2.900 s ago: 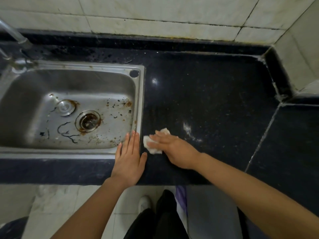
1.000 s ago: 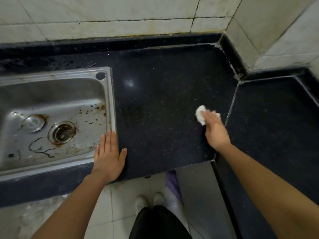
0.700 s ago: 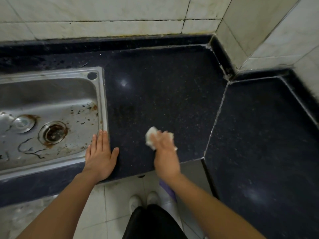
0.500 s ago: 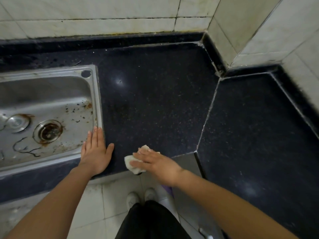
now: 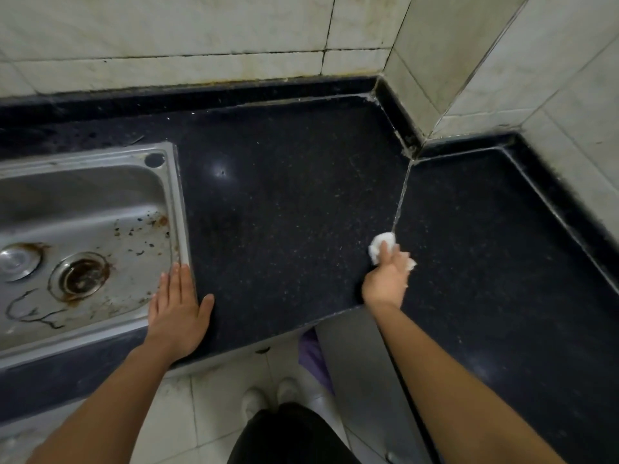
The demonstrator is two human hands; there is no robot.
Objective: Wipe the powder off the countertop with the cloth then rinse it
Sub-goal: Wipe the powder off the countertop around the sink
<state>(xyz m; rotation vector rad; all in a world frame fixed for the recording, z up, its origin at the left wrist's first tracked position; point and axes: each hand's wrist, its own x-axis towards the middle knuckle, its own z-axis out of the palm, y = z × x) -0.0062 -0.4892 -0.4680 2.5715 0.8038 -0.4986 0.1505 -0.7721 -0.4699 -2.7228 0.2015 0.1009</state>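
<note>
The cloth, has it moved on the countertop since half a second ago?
Yes. The cloth, in the right hand, went right, away from the sink, and now lies at the seam between the two dark slabs.

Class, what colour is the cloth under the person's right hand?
White: the cloth stands out against the black speckled countertop, clearest in the head view.
</note>
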